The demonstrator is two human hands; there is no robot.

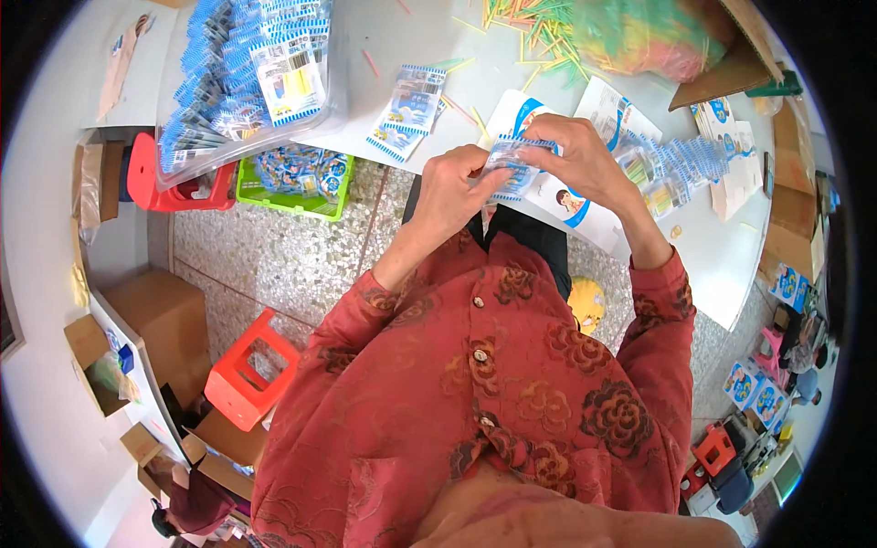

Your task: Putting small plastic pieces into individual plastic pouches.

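Note:
My left hand [454,190] and my right hand [582,163] meet over the table's near edge. Between them is a small blue-and-white plastic packet [513,166], pinched by the fingers of both hands, which cover part of it. Printed white-and-blue card [589,212] lies beneath and beside my right hand. A row of similar packets [681,166] spreads across the table to the right of that hand. Left of my hands, a few loose packets [413,102] overlap near the edge. Thin coloured sticks [539,36] lie scattered at the back, some near my fingers.
A clear plastic bin [338,100] heaped with packets stands at the left. Below it are a green basket [288,208] of packets and a red stool [146,173]. Another red stool [251,370] stands on the floor. A bag of coloured sticks [639,36] rests by an open carton [731,68].

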